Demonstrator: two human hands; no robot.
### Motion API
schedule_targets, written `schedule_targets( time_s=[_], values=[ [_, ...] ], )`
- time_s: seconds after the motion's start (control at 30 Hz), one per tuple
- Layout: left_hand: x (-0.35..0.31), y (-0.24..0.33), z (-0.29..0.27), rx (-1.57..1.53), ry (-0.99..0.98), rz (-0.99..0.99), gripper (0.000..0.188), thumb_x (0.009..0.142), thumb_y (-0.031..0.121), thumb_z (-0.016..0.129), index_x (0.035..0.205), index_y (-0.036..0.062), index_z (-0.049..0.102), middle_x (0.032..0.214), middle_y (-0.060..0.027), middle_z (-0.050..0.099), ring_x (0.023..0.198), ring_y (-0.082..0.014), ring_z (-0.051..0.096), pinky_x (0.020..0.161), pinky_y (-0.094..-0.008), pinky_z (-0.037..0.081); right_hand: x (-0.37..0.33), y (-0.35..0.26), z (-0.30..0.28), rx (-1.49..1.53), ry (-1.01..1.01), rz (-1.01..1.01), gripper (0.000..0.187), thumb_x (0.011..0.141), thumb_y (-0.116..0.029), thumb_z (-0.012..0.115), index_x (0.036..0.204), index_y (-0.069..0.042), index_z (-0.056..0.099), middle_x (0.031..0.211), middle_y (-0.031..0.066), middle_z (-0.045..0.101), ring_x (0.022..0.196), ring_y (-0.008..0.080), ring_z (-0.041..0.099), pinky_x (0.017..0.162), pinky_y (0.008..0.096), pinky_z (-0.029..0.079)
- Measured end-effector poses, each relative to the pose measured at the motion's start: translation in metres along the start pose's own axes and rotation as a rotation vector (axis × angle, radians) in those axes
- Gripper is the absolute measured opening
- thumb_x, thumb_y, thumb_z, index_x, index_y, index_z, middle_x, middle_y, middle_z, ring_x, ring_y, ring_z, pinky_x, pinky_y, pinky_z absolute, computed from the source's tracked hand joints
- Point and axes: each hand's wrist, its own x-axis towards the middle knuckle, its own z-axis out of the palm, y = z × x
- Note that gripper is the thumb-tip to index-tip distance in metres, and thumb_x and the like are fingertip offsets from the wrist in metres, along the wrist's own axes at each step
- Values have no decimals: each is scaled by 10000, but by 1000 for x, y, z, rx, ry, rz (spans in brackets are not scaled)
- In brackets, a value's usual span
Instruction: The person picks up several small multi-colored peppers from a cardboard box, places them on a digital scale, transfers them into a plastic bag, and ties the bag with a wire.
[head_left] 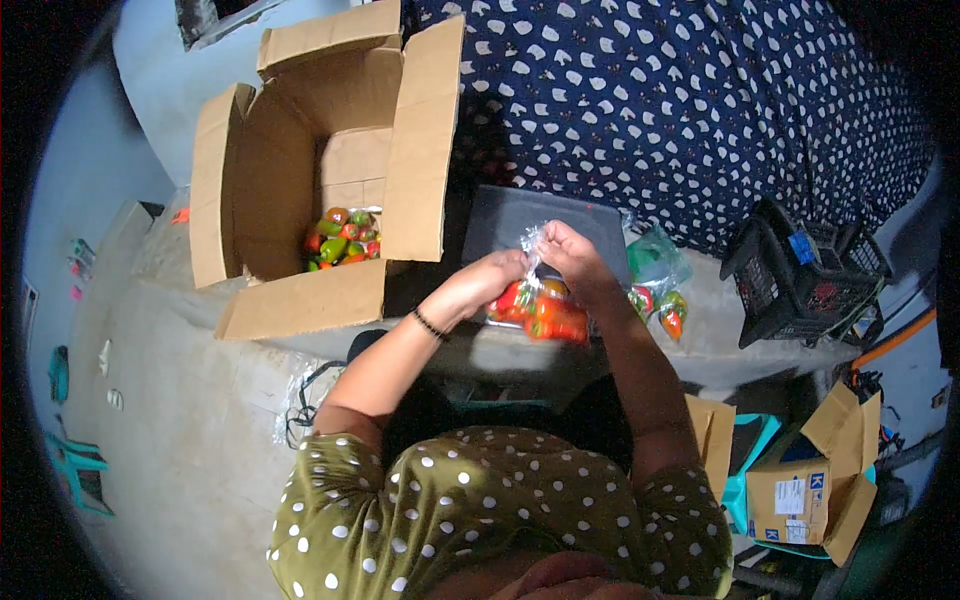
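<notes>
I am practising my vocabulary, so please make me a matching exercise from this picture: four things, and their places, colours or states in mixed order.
1. pepper bag
2. large cardboard box
3. plastic crate
4. patterned cloth

A. black, at the right
B. dark blue with white marks
C. gripped at its neck by left hand and right hand
D. flaps open, peppers inside

Pairs: 1-C, 2-D, 3-A, 4-B
</notes>
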Motion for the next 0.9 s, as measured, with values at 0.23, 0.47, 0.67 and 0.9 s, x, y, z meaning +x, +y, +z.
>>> schedule_targets(
  time_s=[0.23,0.47,0.67,0.9],
  values=[
    [-134,3,39,-550,-329,38,345,873,204,477,1169,34,426,1079,-7,499,969,-82,460,855,-229,365,-108,-29,100,-47,9,150,71,889,-52,374,850,-66,432,815,53,485,766,150,480,749,288,401],
    [-150,-2,52,-623,-259,-6,155,855,210,522,845,57,500,804,50,474,756,-32,425,686,-195,362,-124,-28,110,138,-98,-59,82,880,-111,431,832,-61,387,710,59,485,714,159,498,717,301,413],
    [-145,-9,52,-578,-330,76,189,897,228,445,860,49,492,792,54,448,755,-37,399,716,-191,330,-99,-40,82,117,-78,254,159,864,-188,480,780,-86,391,647,35,478,621,151,481,620,304,408],
    [-139,-5,44,-612,-423,96,222,886,200,445,757,31,506,832,0,460,796,-82,417,704,-236,349,-80,-58,74,349,-237,280,120,889,-159,414,789,-95,398,594,15,400,547,129,389,560,265,363]
  ],
)
